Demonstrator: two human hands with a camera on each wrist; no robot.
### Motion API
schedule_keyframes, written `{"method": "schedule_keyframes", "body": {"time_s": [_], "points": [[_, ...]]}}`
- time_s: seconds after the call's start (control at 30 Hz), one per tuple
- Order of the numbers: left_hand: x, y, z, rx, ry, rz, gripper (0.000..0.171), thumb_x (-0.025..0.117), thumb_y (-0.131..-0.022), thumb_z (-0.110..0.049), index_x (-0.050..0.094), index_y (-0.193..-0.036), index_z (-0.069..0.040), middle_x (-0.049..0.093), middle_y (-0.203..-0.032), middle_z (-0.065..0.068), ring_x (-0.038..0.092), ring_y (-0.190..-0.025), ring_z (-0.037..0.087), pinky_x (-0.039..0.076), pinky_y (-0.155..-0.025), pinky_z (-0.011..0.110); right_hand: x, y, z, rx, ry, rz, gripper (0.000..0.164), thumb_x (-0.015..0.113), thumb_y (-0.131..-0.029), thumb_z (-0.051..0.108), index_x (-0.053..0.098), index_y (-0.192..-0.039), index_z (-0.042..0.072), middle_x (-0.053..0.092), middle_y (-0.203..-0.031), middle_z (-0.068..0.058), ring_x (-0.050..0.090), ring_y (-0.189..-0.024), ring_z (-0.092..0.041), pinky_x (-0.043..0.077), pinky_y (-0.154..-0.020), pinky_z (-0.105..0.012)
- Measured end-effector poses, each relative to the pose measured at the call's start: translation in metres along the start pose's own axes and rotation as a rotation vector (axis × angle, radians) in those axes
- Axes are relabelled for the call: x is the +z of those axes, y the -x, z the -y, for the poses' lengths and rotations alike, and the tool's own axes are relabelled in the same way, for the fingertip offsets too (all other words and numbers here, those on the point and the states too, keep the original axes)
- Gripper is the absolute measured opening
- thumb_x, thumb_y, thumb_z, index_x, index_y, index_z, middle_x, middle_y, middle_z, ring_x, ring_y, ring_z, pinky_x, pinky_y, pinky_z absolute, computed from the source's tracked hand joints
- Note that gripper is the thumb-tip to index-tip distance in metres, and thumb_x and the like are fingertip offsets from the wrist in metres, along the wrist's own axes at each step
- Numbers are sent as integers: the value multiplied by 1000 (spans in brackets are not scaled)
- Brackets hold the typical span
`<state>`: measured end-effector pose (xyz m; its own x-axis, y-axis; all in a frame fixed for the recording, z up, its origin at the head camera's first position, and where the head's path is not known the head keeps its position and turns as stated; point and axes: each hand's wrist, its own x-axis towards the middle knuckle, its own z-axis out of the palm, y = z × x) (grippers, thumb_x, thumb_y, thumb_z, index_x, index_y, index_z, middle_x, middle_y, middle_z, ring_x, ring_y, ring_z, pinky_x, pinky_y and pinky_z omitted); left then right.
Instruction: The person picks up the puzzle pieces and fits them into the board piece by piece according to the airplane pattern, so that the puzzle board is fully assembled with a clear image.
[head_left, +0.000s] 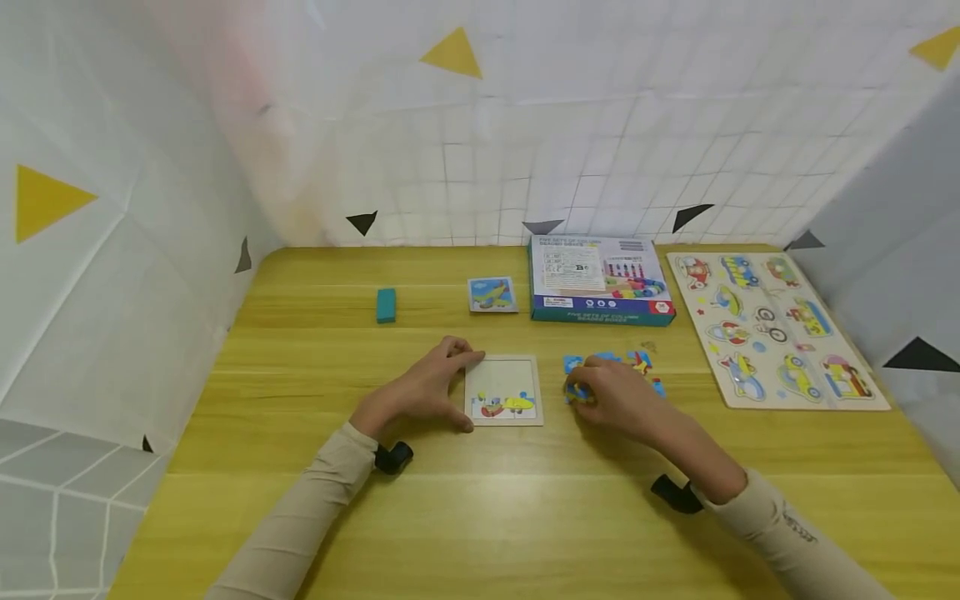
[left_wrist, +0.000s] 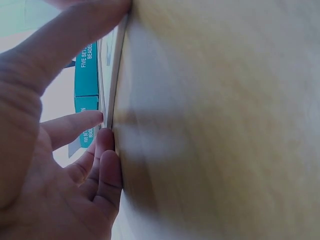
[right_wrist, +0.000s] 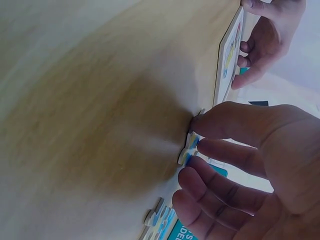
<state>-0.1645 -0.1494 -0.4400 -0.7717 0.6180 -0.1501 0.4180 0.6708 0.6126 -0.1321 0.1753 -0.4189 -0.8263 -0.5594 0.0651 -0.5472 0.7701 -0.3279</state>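
A square puzzle tray (head_left: 502, 382) lies flat on the table, with a few pieces of a yellow and red picture fitted along its near edge. My left hand (head_left: 423, 387) holds the tray's left side, thumb at the near corner and index finger at the far one. To the right, blue jigsaw pieces (head_left: 641, 361) lie in a loose group. Over them, my right hand (head_left: 618, 398) pinches a blue and yellow puzzle piece (right_wrist: 191, 141) at table level between thumb and fingers. The hand hides part of the group in the head view.
Behind the tray lies a small picture card (head_left: 492, 295), with a teal block (head_left: 386, 306) to its left. A bead-game box (head_left: 600, 304) stands at the back, and a large wooden vehicle puzzle board (head_left: 757, 367) lies at the right. White sheeting (head_left: 480, 167) rises behind the table.
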Motion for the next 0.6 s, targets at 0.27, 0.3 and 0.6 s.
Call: {"method": "schedule_keyframes", "body": {"time_s": [0.27, 0.3, 0.6], "points": [[1, 2, 0, 9, -8, -4, 108, 94, -66, -41, 39, -155, -14, 32, -145, 7, 39, -125, 22, 36, -108, 39, 4, -1, 2, -3, -15, -2, 26, 82, -75, 13, 74, -99, 11, 56, -86, -1, 46, -69, -13, 42, -61, -29], [1, 3, 0, 9, -5, -5, 108, 94, -66, -41, 39, -155, -13, 32, -145, 7, 39, -126, 22, 36, -108, 39, 5, -1, 2, -11, -23, -6, 25, 82, -75, 13, 74, -99, 11, 56, -86, -1, 46, -69, -13, 42, -61, -29], [0, 2, -1, 13, -2, -17, 107, 94, -67, -40, 39, -155, -14, 32, -145, 6, 40, -124, 21, 36, -108, 38, 2, -2, 6, -38, -82, -17, 26, 83, -75, 8, 74, -100, 9, 57, -91, -2, 48, -72, -13, 46, -64, -29]]}}
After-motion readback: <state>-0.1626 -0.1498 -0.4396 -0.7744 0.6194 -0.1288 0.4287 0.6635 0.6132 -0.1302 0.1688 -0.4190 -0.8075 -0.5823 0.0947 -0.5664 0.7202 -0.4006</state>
